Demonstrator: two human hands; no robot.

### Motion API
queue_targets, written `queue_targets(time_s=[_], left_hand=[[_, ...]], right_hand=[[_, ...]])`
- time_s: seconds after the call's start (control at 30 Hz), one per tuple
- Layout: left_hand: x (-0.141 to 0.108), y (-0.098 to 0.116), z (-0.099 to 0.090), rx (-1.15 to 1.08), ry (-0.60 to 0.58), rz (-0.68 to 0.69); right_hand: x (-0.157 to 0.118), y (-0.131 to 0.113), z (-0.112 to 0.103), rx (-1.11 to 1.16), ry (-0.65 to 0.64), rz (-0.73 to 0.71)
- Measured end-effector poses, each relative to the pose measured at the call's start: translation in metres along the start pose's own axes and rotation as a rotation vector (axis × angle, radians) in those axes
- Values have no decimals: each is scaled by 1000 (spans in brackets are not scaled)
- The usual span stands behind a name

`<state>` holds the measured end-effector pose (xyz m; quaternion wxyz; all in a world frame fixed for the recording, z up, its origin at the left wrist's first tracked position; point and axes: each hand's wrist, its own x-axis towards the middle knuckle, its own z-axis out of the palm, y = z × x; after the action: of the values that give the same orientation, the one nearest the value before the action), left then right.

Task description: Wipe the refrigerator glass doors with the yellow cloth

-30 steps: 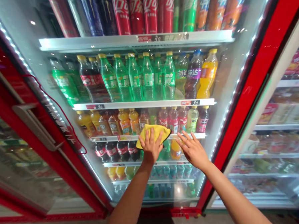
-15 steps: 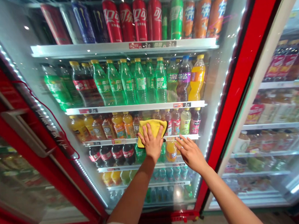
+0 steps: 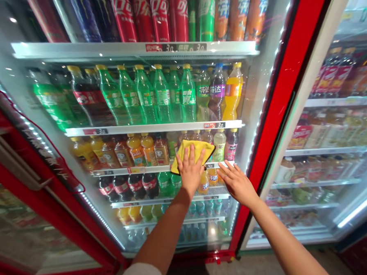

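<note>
My left hand (image 3: 190, 168) lies flat with fingers spread on a yellow cloth (image 3: 204, 150) with a dark edge. The hand presses the cloth against what looks like the glass front of a drinks cooler (image 3: 156, 169). Behind the cloth, some small bottles on the middle shelf are hidden. To the right, my right hand (image 3: 237, 184) holds nothing, its fingers stretched out towards the glass; whether they touch it I cannot tell. Near its fingertips are orange drink bottles (image 3: 204, 182) on the shelf behind.
Cans (image 3: 181, 15) fill the top shelf, with green soda bottles (image 3: 163, 95) below. A red door frame (image 3: 291, 82) runs down the right side, beside another stocked cooler (image 3: 341, 150). At left are a metal handle (image 3: 17, 160) and a red cord (image 3: 38, 128).
My left hand and the cloth have slid to the right across the glass, uncovering bottles on the left. My right hand has shifted slightly rightward along the cooler. The whole view has moved too.
</note>
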<state>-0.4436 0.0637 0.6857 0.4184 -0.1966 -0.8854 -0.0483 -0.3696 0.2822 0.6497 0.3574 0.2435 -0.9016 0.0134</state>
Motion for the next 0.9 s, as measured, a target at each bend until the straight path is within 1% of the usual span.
queue_targets(time_s=[0.03, 0.07, 0.13, 0.2, 0.27, 0.3, 0.33, 0.37, 0.43, 0.47, 0.5, 0.53, 0.57, 0.6, 0.63, 0.7, 0.73, 0.8, 0.83, 0.87, 0.9], left_hand=[[-6, 6, 6, -4, -26, 56], [-15, 7, 11, -10, -57, 113], [-42, -1, 19, -24, -125, 204], [-65, -18, 23, -31, -151, 199], [-74, -29, 21, -22, -143, 147], [-71, -29, 19, -17, -120, 109], [-63, -25, 17, -10, -85, 60], [-51, -17, 16, -3, -42, 6], [-22, 7, 15, 19, 49, -160], [-9, 20, 16, 23, 79, -213], [1, 31, 18, 27, 88, -224], [6, 38, 21, 29, 79, -198], [6, 40, 24, 30, 54, -135], [1, 38, 28, 30, 16, -38], [-8, 31, 31, 31, -26, 74], [-32, 9, 37, 33, -92, 292], [-44, -3, 38, 39, -93, 329], [-58, -20, 36, 56, -53, 268], [-57, -23, 33, 58, -26, 225], [-52, -22, 29, 56, 1, 176], [-41, -16, 26, 47, 24, 135]], right_hand=[[-3, 2, 0, 1, -4, 7], [-6, 4, 0, 4, -9, 12], [-13, 9, 1, 10, -17, 21], [-19, 14, 0, 12, -22, 27], [-24, 20, -3, 7, -24, 32], [-26, 23, -4, 3, -24, 38], [-27, 25, -5, -1, -23, 47], [-27, 28, -5, -2, -20, 59], [-28, 32, -6, 0, -13, 86], [-28, 34, -6, 4, -11, 98], [-29, 35, -5, 9, -10, 105], [-29, 37, -4, 14, -12, 108], [-30, 38, -4, 20, -14, 109], [-30, 39, -3, 27, -17, 110], [-31, 39, -2, 34, -21, 110], [-32, 40, -1, 45, -30, 110], [-32, 41, -1, 49, -36, 109], [-33, 42, -2, 57, -46, 104], [-33, 44, -3, 60, -48, 105], [-33, 45, -3, 63, -50, 109], [-34, 47, -4, 65, -50, 117]])
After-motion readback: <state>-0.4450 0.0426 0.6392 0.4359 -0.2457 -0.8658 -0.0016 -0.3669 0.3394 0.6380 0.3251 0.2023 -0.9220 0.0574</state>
